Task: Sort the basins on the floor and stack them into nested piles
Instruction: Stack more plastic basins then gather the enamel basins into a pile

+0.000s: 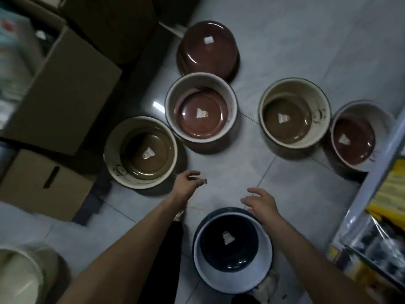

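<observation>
The left hand (188, 180) reaches forward over the floor (221, 163) at centre frame, fingers loosely curled. A small dark blurred thing (204, 182) sits at its fingertips; whether it is pinched I cannot tell. The right hand (260, 202) is just right of it, fingers spread and relaxed, holding nothing. It hovers over the far rim of a dark blue basin (214, 249), which is nested inside a white basin (264, 253) at bottom centre.

Beyond the hands, more basins stand on the floor:
- A cream-walled olive basin (151, 159) stands left of the left hand.
- Its rim is touching or nearly touching a cream-walled reddish-brown basin (197, 126) at centre.
- Behind that, an upturned reddish-brown basin (208, 55) lies at top centre.
- At right, a second olive basin (291, 128) stands beside a dark red basin (352, 148).
- A blurred cream basin (15, 279) fills the lower left corner.

Cardboard boxes (65, 88) stand at upper left, and wrapped packages (381, 227) line the right edge.
</observation>
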